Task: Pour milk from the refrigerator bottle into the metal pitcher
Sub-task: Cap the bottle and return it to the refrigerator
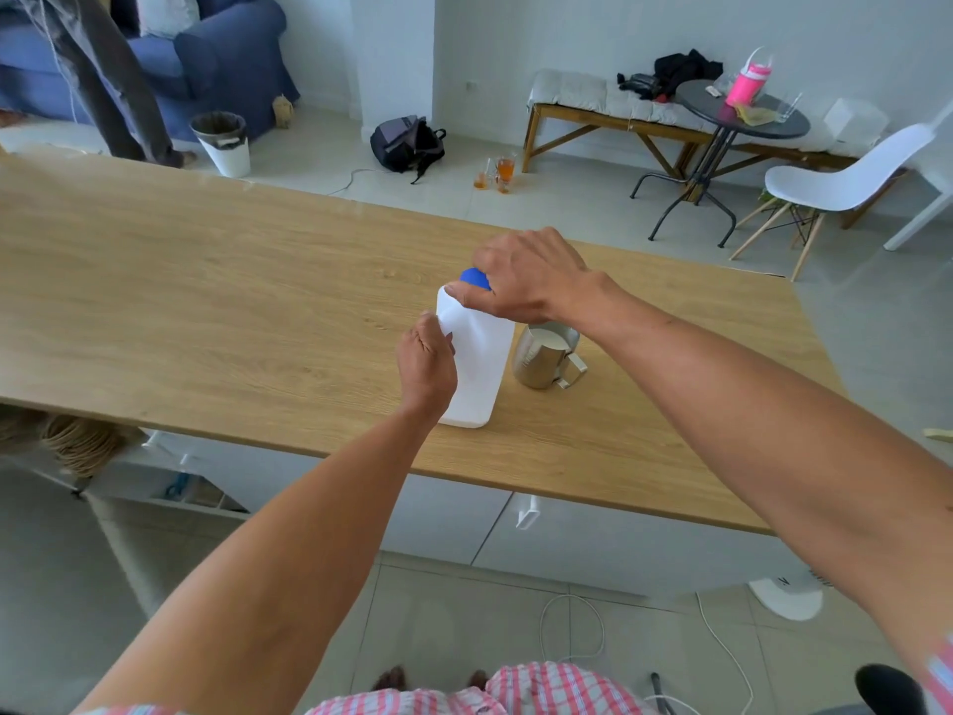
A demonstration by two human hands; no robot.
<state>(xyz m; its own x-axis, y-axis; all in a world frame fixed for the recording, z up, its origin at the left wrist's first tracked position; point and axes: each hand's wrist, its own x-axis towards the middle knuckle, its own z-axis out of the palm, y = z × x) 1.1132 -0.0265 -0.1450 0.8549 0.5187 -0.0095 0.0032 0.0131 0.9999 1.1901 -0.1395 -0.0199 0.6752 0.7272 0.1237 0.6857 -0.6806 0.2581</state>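
A white plastic milk bottle [482, 369] stands upright on the wooden table [206, 301]. My left hand [427, 364] grips its left side. My right hand [521, 278] is closed over its blue cap [475, 278], which shows only partly under my fingers. Just right of the bottle stands the metal pitcher [541, 359], its handle turned toward the right, with white milk visible inside. My right wrist hangs above the pitcher's rim.
The table's near edge runs below the bottle. Beyond the far edge are a white waste bin [222, 141], a dark backpack [407, 141], glasses on the floor [497, 172], a round black table [742, 110] and a white chair [845, 178].
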